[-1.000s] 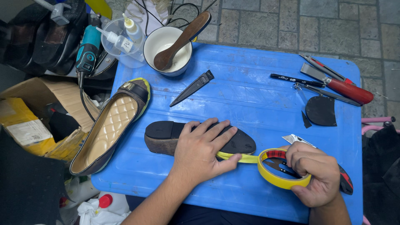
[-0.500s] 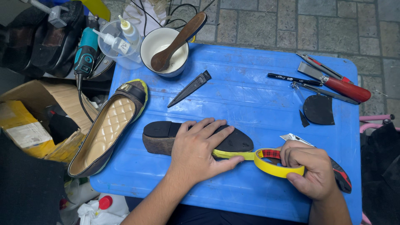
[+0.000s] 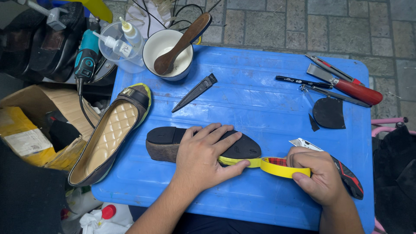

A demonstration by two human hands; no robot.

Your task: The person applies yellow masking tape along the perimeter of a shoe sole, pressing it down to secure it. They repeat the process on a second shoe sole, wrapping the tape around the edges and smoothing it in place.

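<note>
Beside the table [image 3: 260,104], yellow-labelled cardboard box [image 3: 30,130]

I am pressing my left hand [image 3: 203,158] flat on an upturned shoe [image 3: 201,145], palm over its black sole, thumb pinning a strip of yellow tape along the sole's near edge. My right hand [image 3: 318,175] is gripping the tape roll [image 3: 284,167] just beside the shoe's toe, the strip running taut between the two. Everything is sitting on a blue table [image 3: 255,99]. A second shoe [image 3: 110,132] is lying at the left edge, insole up. A bowl with a wooden spoon [image 3: 173,50] is standing at the far side.
</note>
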